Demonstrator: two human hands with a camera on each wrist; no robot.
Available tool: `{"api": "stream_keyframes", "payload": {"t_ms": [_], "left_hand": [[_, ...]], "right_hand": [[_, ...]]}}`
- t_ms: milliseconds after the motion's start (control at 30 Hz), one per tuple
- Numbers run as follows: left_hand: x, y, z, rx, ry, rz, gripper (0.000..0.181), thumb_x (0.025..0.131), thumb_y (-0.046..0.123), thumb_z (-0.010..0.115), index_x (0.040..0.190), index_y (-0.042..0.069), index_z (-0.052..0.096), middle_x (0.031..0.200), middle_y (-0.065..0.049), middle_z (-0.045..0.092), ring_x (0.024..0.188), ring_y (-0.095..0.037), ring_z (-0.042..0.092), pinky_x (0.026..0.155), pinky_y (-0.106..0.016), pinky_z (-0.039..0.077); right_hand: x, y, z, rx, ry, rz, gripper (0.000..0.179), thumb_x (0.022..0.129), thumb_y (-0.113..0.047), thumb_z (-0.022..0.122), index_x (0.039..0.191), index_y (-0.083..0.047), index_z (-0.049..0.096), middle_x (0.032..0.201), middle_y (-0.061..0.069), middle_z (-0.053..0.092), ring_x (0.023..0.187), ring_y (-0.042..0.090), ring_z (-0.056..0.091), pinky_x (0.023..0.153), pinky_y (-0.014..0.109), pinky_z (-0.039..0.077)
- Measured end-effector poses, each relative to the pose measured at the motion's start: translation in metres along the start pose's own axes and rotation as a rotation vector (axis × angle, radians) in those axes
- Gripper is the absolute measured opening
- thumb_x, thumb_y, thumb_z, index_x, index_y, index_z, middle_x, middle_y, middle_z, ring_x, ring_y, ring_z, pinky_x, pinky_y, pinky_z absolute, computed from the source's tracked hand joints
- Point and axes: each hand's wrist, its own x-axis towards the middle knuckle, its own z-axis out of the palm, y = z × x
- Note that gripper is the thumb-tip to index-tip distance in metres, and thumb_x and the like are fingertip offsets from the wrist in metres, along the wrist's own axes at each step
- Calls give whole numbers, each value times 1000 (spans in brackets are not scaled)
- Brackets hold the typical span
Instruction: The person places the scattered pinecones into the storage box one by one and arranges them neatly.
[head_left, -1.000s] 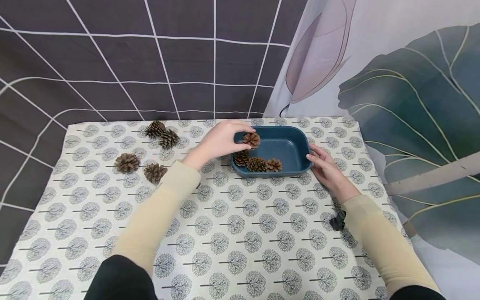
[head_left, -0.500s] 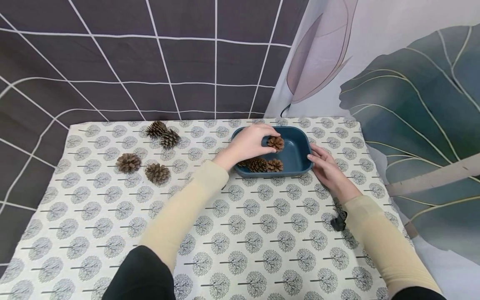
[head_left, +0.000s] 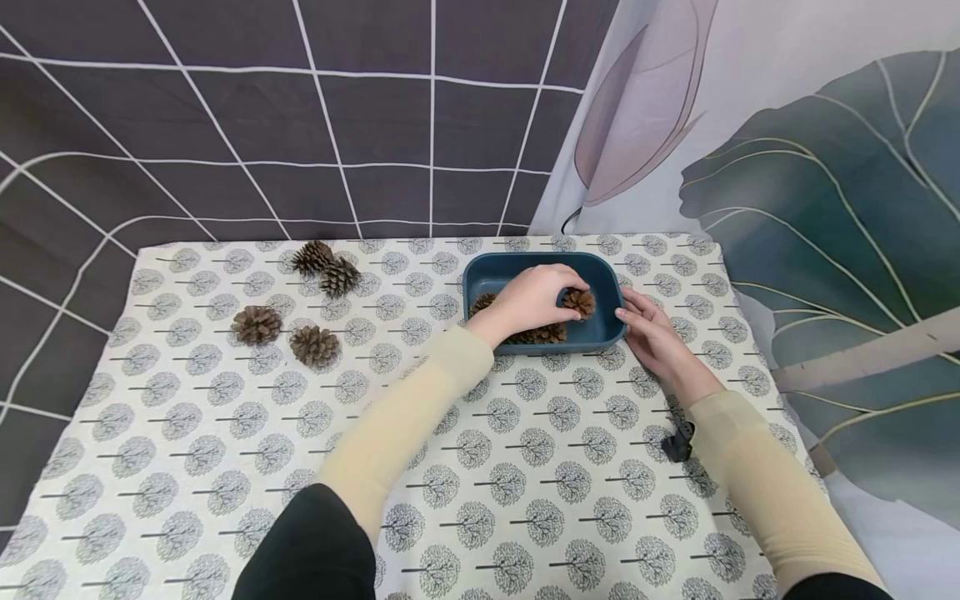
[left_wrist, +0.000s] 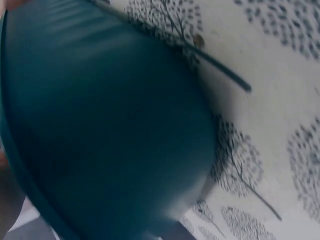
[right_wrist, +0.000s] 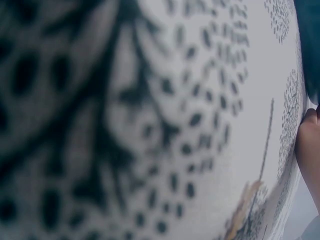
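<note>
My left hand [head_left: 534, 298] reaches into a blue rectangular bin [head_left: 501, 265] and pinches a brown pine cone [head_left: 579, 303] between thumb and fingers, toward the bin's right end. More pine cones [head_left: 547, 333] lie along the near side inside, partly hidden under this hand. At the right end, my right hand [head_left: 651, 333] holds the bin, its thumb at the rim and its fingers along the outer wall. The left wrist view is mostly filled by the bin's outer wall [left_wrist: 110, 110]. In the right wrist view, only part of the right hand [right_wrist: 309, 145] shows at the edge.
On the left of the tree-print tablecloth [head_left: 480, 417] lie two separate pine cones, one rounder [head_left: 257, 325] and one nearer [head_left: 314, 346]. A touching pair of pine cones [head_left: 340, 277] sits near the back edge. Behind hangs a dark grid curtain [head_left: 360, 117]. A small black object [head_left: 677, 443] is by the right wrist.
My left hand has carried the pine cone rightward from the bin's left end and lower into the bin. The right hand has stayed at the bin's right end.
</note>
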Motion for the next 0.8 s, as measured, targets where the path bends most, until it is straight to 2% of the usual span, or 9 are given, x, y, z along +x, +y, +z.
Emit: {"api": "stream_keyframes", "payload": {"t_ms": [167,367,467,600,700,800], "left_hand": [[5,2,10,1,-13,9,47,99,34,78,141,15,69,147,-1,66,139,-17,61,122,-31,47],[11,5,16,20,-49,-10,47,99,34,78,141,16,68,149,-1,66,141,-17,59,124,-31,45],[13,6,19,33,-74,-15,48,99,34,78,142,15,68,149,-1,66,141,-17,59,125,-31,44],[15,6,23,67,-104,-11,47,98,34,78,141,16,69,147,-1,67,140,-17,60,124,-30,45],[15,5,26,89,-121,-3,45,98,33,79,139,17,71,142,1,70,136,-16,63,121,-30,47],[14,3,29,94,-132,10,42,97,33,79,136,17,73,138,1,73,132,-15,65,119,-29,49]], "right_hand": [[0,1,0,17,-7,-9,61,107,5,49,163,3,23,133,-13,65,120,0,68,104,15,56],[0,1,0,5,-19,-11,64,108,3,50,164,4,20,134,-13,65,121,0,67,105,15,55],[0,1,-1,13,-25,-18,56,108,4,50,161,0,31,135,-12,66,122,1,67,105,15,56],[0,3,-2,29,-35,-29,40,108,5,48,144,-12,51,136,-10,67,122,3,68,105,16,56],[1,3,-3,33,-37,-34,37,108,5,49,136,-17,56,136,-9,68,122,4,68,105,17,56],[0,3,-2,35,-35,-33,37,108,4,50,135,-18,59,135,-9,69,122,4,68,105,17,56]]}}
